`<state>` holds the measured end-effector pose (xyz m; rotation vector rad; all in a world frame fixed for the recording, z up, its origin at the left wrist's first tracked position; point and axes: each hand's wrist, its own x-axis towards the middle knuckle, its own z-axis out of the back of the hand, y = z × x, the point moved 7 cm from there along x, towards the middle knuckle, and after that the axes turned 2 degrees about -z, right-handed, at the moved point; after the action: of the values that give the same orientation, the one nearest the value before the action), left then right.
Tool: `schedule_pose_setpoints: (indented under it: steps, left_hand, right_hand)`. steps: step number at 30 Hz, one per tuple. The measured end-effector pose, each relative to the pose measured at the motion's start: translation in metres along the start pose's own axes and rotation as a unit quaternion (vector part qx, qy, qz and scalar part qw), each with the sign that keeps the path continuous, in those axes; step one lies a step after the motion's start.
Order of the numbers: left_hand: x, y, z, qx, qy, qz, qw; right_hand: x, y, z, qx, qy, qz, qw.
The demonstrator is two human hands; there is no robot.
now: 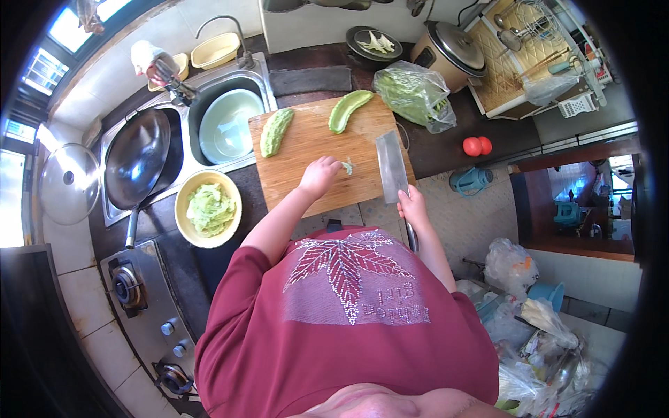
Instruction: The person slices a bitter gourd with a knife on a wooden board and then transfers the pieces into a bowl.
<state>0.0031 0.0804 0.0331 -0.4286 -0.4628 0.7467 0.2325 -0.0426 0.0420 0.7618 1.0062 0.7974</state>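
Note:
My right hand [413, 205] grips the handle of a cleaver [391, 164], its broad blade over the right edge of a wooden cutting board [313, 183]. On the board, the fingertips of my left hand [322, 175] rest beside a few small pale green scraps [348, 166]. A bitter melon half [276, 132] lies bumpy side up at the board's left. Another half [349, 111], hollowed out, lies cut side up near the far edge. To the left, a cream bowl [182, 230] holds a heap of sliced pale green melon [210, 210].
A sink with a pale basin [209, 151] and a wok [138, 159] lies left, above a gas stove [149, 303]. Beyond the board are a plastic bag of green vegetables [415, 96] and a rice cooker [444, 52]. Two tomatoes [474, 147] sit on the right counter.

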Motion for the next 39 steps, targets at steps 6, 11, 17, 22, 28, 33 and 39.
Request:
schedule_pose_setpoints:
  steps: [6,11,17,22,28,33,39]
  left_hand:
    - [0.053,-0.014,-0.057,0.114,0.219,-0.013,0.969]
    - [0.056,-0.004,-0.068,0.116,0.302,0.049,0.945]
    - [0.053,0.010,-0.045,0.022,0.209,0.136,0.968]
    - [0.050,0.020,-0.012,-0.014,0.071,0.186,0.980]
    - [0.046,0.016,-0.024,-0.027,0.054,0.206,0.977]
    - [0.028,0.014,0.075,-0.057,-0.072,0.247,0.965]
    - [-0.119,0.081,0.199,-0.012,-0.298,0.338,0.893]
  right_hand:
    - [-0.012,-0.028,0.045,0.025,-0.012,-0.049,0.998]
    - [-0.001,-0.042,0.061,0.042,0.000,-0.033,0.999]
    - [0.013,-0.026,0.064,0.012,0.039,-0.022,0.999]
    - [0.026,-0.020,0.061,-0.020,0.076,0.006,0.997]
    - [0.033,-0.032,0.055,-0.026,0.095,0.002,0.995]
    - [0.025,-0.029,0.058,-0.027,0.080,-0.018,0.996]
    - [0.028,-0.029,0.043,-0.040,0.081,-0.014,0.996]
